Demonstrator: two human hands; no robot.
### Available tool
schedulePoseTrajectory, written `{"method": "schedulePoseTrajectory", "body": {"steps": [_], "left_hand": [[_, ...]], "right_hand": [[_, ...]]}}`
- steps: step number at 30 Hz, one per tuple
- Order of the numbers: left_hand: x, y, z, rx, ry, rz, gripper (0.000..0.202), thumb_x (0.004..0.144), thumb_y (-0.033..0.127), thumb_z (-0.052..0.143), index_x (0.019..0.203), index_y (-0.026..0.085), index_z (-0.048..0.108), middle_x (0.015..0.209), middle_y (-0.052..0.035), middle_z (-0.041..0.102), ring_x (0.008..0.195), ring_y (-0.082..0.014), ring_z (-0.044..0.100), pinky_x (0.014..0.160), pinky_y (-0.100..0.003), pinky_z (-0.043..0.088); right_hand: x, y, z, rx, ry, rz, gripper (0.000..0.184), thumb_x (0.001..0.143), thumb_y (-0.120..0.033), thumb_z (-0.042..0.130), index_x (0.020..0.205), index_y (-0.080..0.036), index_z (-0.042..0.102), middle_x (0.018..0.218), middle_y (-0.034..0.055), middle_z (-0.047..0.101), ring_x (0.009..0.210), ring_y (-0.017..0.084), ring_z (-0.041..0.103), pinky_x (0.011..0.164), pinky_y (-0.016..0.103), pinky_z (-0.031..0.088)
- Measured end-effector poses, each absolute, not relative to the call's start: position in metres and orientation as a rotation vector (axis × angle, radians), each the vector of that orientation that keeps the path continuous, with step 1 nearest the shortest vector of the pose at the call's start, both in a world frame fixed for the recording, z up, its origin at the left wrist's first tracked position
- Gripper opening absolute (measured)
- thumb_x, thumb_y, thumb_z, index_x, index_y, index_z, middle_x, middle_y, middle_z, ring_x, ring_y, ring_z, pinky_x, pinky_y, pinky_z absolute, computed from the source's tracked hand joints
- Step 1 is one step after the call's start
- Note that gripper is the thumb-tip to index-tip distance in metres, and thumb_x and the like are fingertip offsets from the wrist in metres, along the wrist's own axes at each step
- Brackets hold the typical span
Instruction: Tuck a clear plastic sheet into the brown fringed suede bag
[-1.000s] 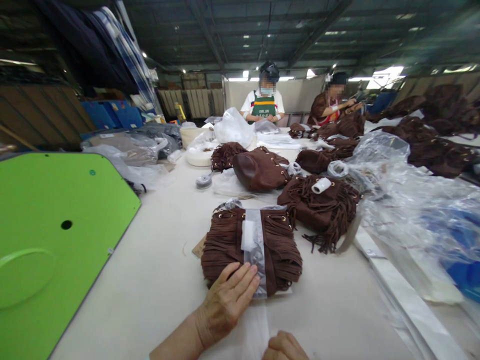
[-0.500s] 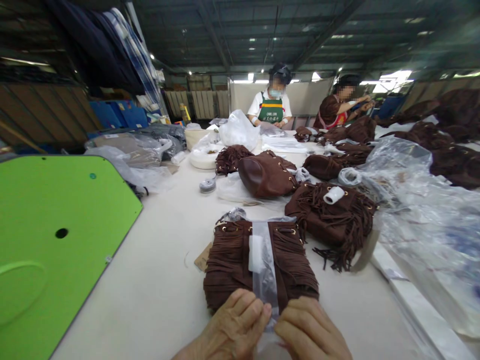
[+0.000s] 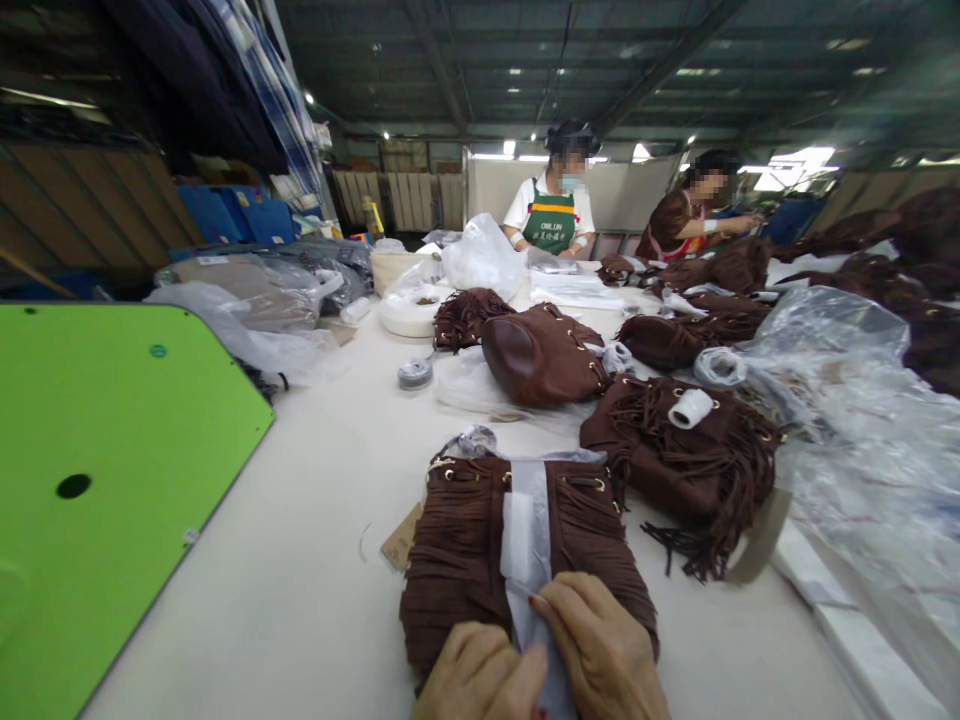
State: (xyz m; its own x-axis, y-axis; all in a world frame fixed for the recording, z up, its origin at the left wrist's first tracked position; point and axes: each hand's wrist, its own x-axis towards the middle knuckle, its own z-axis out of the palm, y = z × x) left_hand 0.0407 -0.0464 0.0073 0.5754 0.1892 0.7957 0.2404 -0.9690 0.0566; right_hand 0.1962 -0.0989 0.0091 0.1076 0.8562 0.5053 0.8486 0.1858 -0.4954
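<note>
A dark brown fringed bag [image 3: 454,545] lies on the table in front of me. A clear plastic strip [image 3: 534,490] runs down its middle, with a white wrapped piece [image 3: 516,535] under or beside it. My right hand [image 3: 600,640] is closed, thumb and fingers pinching the strip over the bag's lower half. Lower down, my left hand [image 3: 480,675] is also closed at the strip's near end, its fingers curled and partly cut off by the frame edge. A brown paper tag [image 3: 403,537] sticks out at the bag's left side.
Behind lie a smooth brown bag [image 3: 544,355] and another fringed bag [image 3: 675,470] with a white roll on it. A grey ribbon roll [image 3: 415,374] sits mid-table. A green board [image 3: 127,450] stands at left, plastic sheets [image 3: 855,440] at right. Two co-workers are across the table.
My right hand has moved up along the strip onto the bag's lower half. My left hand has shifted slightly right and nearer to me. The view has tilted slightly.
</note>
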Motion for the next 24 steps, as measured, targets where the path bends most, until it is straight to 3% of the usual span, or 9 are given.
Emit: {"method": "schedulePoseTrajectory", "body": {"steps": [3,7,10,14,24], "left_hand": [[0.038,-0.047,0.010,-2.758,-0.424,-1.171,0.017,0.087,0.009,0.042,0.096,0.010,0.056,0.063,0.0000,0.059,0.063,-0.0144,0.056,0.063,-0.028,0.045],[0.042,-0.051,0.003,-2.563,-0.510,-1.123,0.019,0.084,0.006,0.046,0.089,0.017,0.061,0.065,0.0003,0.058,0.068,-0.0139,0.058,0.069,-0.028,0.046],[0.046,-0.052,0.001,-2.462,-0.488,-1.115,0.024,0.087,0.006,0.042,0.081,0.017,0.063,0.076,-0.0009,0.062,0.079,-0.0125,0.060,0.087,-0.029,0.042],[0.048,-0.050,0.004,-2.492,-0.350,-1.035,0.035,0.092,0.008,0.034,0.083,0.017,0.066,0.089,-0.0004,0.066,0.091,-0.0118,0.060,0.107,-0.035,0.026],[0.049,-0.046,0.003,-2.542,-0.316,-1.029,0.039,0.093,0.009,0.029,0.082,0.017,0.067,0.088,0.0006,0.071,0.086,-0.0120,0.065,0.112,-0.036,0.019]], "right_hand": [[0.196,-0.098,0.008,-1.632,-1.721,-0.033,0.025,0.093,-0.021,0.038,0.078,-0.019,0.058,0.073,0.0025,0.057,0.067,0.013,0.055,0.062,0.022,0.045],[0.197,-0.098,0.007,-1.647,-1.742,-0.044,0.026,0.093,-0.021,0.038,0.075,-0.020,0.057,0.072,0.0023,0.056,0.065,0.013,0.054,0.061,0.022,0.044],[0.197,-0.097,0.006,-1.665,-1.730,-0.039,0.026,0.093,-0.021,0.038,0.073,-0.019,0.056,0.072,0.0022,0.056,0.065,0.013,0.053,0.062,0.022,0.043],[0.195,-0.097,0.005,-1.691,-1.739,-0.077,0.026,0.092,-0.020,0.038,0.072,-0.020,0.054,0.070,0.0017,0.055,0.065,0.013,0.052,0.061,0.022,0.041],[0.191,-0.095,0.007,-1.728,-1.719,-0.164,0.032,0.094,-0.021,0.033,0.067,-0.020,0.050,0.067,0.0024,0.053,0.063,0.014,0.050,0.059,0.024,0.040]]}}
